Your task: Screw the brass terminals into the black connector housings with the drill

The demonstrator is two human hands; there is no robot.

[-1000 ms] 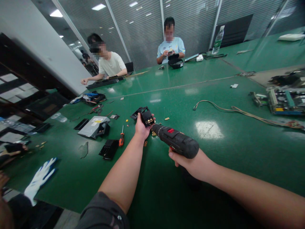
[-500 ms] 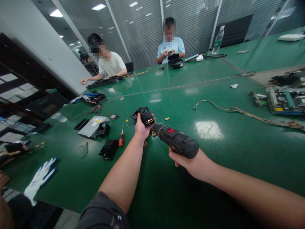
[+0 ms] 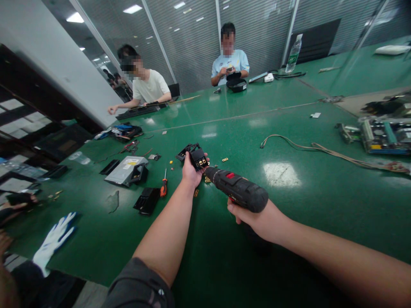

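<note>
Above the green workbench (image 3: 289, 226), the left hand (image 3: 191, 173) raises and grips one black plastic housing (image 3: 198, 157) with brass terminals. The right hand (image 3: 253, 220) closes around one black cordless drill (image 3: 239, 192), its tip just beside the housing and hard to make out. One orange-handled screwdriver (image 3: 163, 187) lies below.
</note>
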